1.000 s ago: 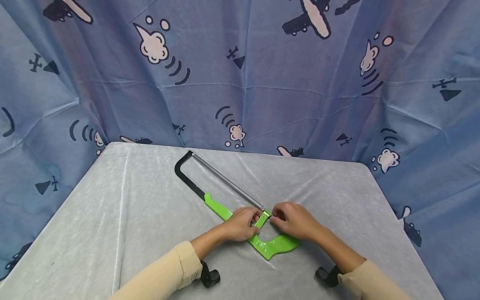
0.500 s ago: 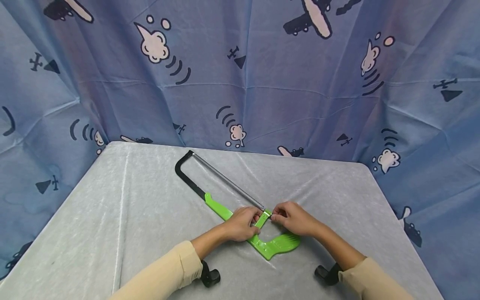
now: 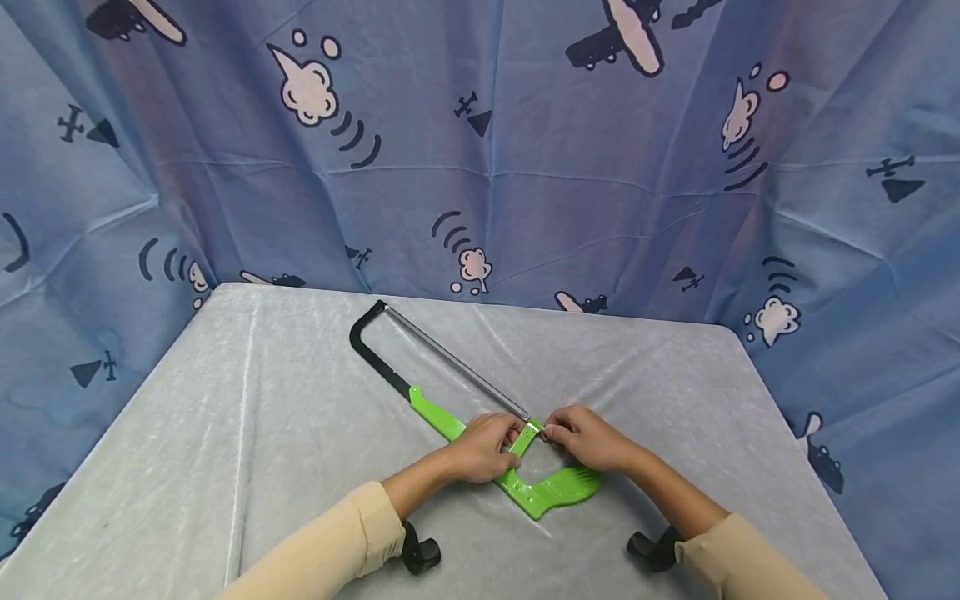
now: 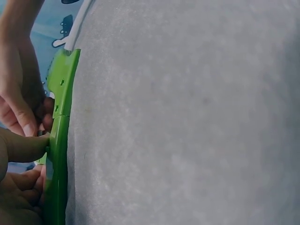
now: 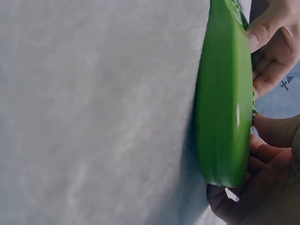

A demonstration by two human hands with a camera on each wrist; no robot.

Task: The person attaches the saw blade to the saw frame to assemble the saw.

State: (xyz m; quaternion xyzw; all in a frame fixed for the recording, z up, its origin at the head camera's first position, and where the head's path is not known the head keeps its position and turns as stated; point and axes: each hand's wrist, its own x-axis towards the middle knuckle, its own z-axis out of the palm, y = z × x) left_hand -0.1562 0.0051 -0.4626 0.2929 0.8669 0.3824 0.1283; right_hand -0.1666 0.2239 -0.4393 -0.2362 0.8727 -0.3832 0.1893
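A hacksaw (image 3: 435,412) with a green handle and a black front bow lies flat on the table, its metal blade bar running toward the far left. My left hand (image 3: 480,450) grips the green upright of the frame, thumb on the near side in the left wrist view. At the outer end of that upright, my right hand (image 3: 592,440) pinches a small dark tensioning nut (image 3: 543,434), which its fingertips mostly cover. In the right wrist view the green handle (image 5: 222,103) stands in front of the fingers and hides part of them.
A pale cloth covers the table (image 3: 315,517). Behind it hangs a blue patterned curtain (image 3: 420,142). Black wrist-camera mounts (image 3: 422,552) sit under both wrists, close to the tabletop.
My right fingers have shifted slightly around the small nut. The left hand and the hacksaw have stayed in place.
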